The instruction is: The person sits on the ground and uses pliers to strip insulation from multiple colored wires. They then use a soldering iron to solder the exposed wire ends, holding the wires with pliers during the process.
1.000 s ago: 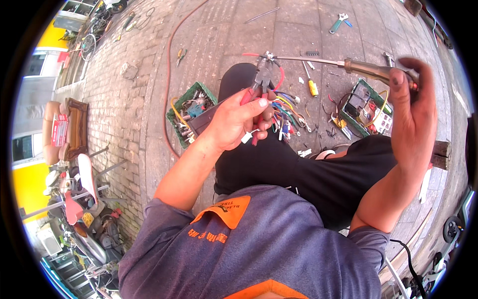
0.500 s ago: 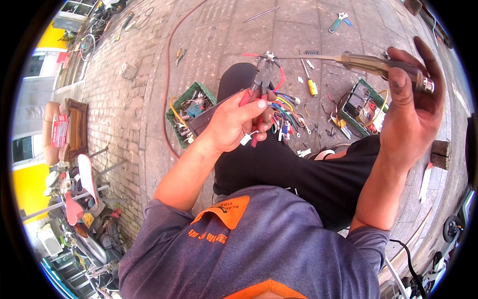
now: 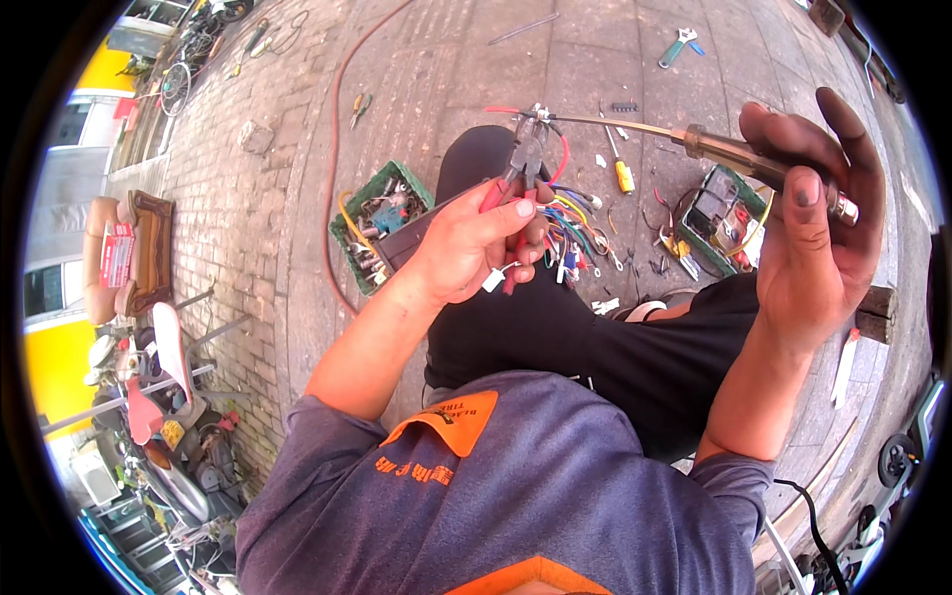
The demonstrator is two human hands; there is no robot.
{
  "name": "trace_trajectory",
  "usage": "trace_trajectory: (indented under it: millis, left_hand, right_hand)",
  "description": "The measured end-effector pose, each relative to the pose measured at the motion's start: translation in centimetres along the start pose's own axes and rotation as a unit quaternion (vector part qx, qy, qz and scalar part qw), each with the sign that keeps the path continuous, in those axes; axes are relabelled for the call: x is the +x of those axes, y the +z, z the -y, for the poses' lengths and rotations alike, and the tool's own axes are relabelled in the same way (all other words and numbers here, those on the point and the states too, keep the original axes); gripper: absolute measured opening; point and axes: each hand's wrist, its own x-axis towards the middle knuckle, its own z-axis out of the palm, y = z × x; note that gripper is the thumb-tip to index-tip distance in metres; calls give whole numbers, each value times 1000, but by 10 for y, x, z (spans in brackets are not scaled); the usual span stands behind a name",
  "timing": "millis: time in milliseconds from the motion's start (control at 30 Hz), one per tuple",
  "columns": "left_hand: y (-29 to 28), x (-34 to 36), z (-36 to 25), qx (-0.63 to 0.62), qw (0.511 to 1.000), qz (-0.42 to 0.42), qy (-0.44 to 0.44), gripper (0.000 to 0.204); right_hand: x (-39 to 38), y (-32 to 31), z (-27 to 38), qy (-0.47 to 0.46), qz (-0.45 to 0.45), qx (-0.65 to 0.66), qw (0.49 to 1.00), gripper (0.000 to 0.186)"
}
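Observation:
My left hand [image 3: 481,236] is closed round red-handled pliers [image 3: 529,157], whose jaws point up and away from me. At the jaws sits a small shiny metal part [image 3: 538,113], with red wire beside it. My right hand [image 3: 818,253] holds a screwdriver [image 3: 729,151] by its translucent brownish handle, thumb on the near side and other fingers partly spread behind. Its long shaft runs left to the metal part; whether the tip touches it, I cannot tell. A small white connector [image 3: 493,281] hangs below my left hand. Coloured wires [image 3: 575,233] bunch beside my knee.
Green crates of tools and parts stand at left [image 3: 347,220] and right [image 3: 722,260]. A yellow-handled screwdriver [image 3: 623,177], an adjustable wrench [image 3: 678,48] and small pliers [image 3: 360,111] lie on the paving. A red hose [image 3: 333,169] runs along the left. A wooden block [image 3: 875,314] is at right.
My right hand has tipped slightly, lowering the screwdriver's handle end so the shaft slopes down more to the right. My left hand and the pliers stay almost in place.

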Motion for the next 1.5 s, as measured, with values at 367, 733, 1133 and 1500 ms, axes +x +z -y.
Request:
trace_trajectory:
  millis: [367, 733, 1133, 1500]
  left_hand:
    - [-1, -7, 2, 6, 1000, -18, 3, 41]
    - [21, -1, 3, -19, 998, -57, 14, 40]
    - [21, -3, 4, 6, 999, -43, 7, 36]
    - [18, -6, 2, -7, 1000, -21, 7, 39]
  right_hand:
    - [-4, -12, 22, -5, 63, -142, 988, 22]
    - [11, -28, 39, 6, 72, -244, 967, 26]
    - [4, -20, 29, 0, -16, -199, 980, 32]
    - [0, -12, -9, 15, -137, -80, 987, 33]
